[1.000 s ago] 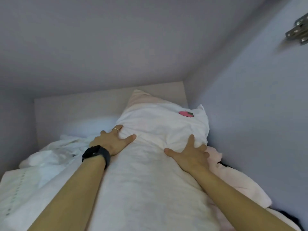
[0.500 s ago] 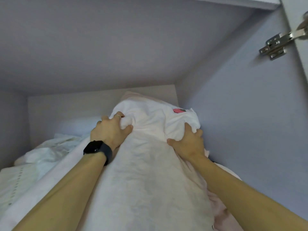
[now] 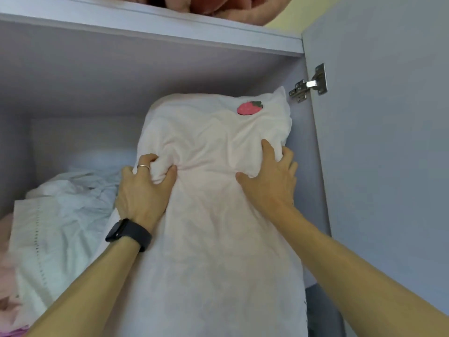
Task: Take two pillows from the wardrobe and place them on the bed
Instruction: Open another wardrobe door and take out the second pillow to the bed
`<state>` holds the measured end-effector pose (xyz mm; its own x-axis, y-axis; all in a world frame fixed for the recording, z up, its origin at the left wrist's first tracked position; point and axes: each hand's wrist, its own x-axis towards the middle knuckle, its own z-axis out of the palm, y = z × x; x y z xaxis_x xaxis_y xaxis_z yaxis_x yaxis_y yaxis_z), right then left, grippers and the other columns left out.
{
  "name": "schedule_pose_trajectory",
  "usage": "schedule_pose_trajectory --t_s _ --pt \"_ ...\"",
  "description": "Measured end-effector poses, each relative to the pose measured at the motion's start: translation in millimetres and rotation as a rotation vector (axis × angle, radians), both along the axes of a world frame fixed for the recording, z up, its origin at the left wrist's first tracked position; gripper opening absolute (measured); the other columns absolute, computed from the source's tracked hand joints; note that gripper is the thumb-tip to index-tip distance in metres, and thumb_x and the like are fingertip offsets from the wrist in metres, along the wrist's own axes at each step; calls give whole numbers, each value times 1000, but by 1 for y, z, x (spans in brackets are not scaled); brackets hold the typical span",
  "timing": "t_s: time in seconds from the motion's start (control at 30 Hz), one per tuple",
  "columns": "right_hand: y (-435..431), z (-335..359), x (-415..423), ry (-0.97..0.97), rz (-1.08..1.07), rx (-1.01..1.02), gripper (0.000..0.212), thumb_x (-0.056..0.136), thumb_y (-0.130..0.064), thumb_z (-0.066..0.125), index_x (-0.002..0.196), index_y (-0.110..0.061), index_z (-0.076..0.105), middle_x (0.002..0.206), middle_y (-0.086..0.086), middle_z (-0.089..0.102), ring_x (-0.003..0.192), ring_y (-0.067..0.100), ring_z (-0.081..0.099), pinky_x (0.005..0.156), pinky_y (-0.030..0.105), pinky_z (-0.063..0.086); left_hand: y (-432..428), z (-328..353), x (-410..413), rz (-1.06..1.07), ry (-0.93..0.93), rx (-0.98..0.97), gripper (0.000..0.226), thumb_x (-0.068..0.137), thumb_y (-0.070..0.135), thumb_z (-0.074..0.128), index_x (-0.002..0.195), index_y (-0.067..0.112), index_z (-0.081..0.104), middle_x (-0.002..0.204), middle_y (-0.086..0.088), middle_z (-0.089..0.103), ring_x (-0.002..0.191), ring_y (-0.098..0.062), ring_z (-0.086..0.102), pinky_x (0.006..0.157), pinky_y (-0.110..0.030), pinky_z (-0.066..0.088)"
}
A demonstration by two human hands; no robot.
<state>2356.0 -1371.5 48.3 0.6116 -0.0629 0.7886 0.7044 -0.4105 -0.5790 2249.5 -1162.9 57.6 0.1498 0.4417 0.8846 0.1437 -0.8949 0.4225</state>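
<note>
Pillow farther out, between both grips

Two bare hands, left hand and right hand, both gripping one pale pink pillow. One strawberry patch on that pillow. One black smartwatch and one thin ring, both on the left. One metal hinge on one open wardrobe door. One shelf board overhead, one pink bundle on top. At left, one crumpled white sheet and one folded white cloth with a dotted hem. Possibly a second pillow beneath the first; unclear.
</note>
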Motion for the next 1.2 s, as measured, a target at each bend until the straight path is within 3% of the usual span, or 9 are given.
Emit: schedule_pose_trajectory --t_s 0.33,0.53,0.6,0.73,0.8,0.87,0.97,1.07,1.2 --pt "-111 -57 -92 -202 -70 16 81 81 -33 76 151 -25 36 150 13 27 136 31 34 109 47 41 -87 -85 -39 -230 -241 -118 42 80 65 66 109 40 50 99 9 48 78 2 38 69 -28 36" --pt "-185 -107 -129 -361 -249 -30 75 78 -32 76 145 -25 42 142 10 28 132 32 38 95 47 52 -154 -145 -27 -564 -310 -215 38 83 50 70 109 30 51 106 2 56 89 -4 50 75 -14 38" --pt "-218 -131 -136 -335 -335 -21 78 77 -32 77 146 -27 41 141 5 26 132 29 37 94 39 50 -186 -160 -15 -679 -266 -230 39 83 50 71 110 30 51 110 -2 57 94 -8 53 78 -19 43" --pt "-292 -191 -161 -248 -550 17 82 73 -30 81 143 -35 38 139 2 26 127 22 40 88 29 45 -262 -201 7 -927 -73 -244 46 79 59 69 110 30 51 108 2 54 91 -1 49 74 -3 36" --pt "-330 -226 -181 -221 -652 60 81 72 -35 81 141 -37 39 139 0 26 127 14 42 92 18 42 -307 -226 10 -1051 15 -272 51 77 63 69 109 28 52 106 0 54 89 -3 48 77 -14 40" --pt "-362 -259 -206 -187 -728 106 80 69 -38 80 139 -35 40 139 -4 25 131 -3 34 99 2 30 -347 -253 6 -1163 76 -269 47 75 53 72 110 29 51 106 0 54 92 -8 51 82 -22 42" --pt "-408 -307 -254 -155 -878 132 83 68 -33 84 136 -30 38 139 -10 26 135 -1 30 101 3 30 -405 -290 -9 -1321 174 -175 50 74 33 82 111 27 48 104 -5 58 92 -13 52 78 -20 38" --pt "-439 -344 -306 -89 -1017 155 86 67 -26 87 135 -31 36 135 -21 25 132 -1 33 101 4 30 -455 -317 -28 -1462 266 -101 51 73 47 75 110 26 48 102 -10 61 89 -18 55 71 -28 41" --pt "-462 -387 -370 45 -1249 156 80 70 -26 88 134 -25 40 133 -8 32 130 -12 27 101 1 25 -516 -348 -57 -1614 397 8 48 77 56 75 107 25 52 99 -9 58 86 -30 60 65 -37 50"
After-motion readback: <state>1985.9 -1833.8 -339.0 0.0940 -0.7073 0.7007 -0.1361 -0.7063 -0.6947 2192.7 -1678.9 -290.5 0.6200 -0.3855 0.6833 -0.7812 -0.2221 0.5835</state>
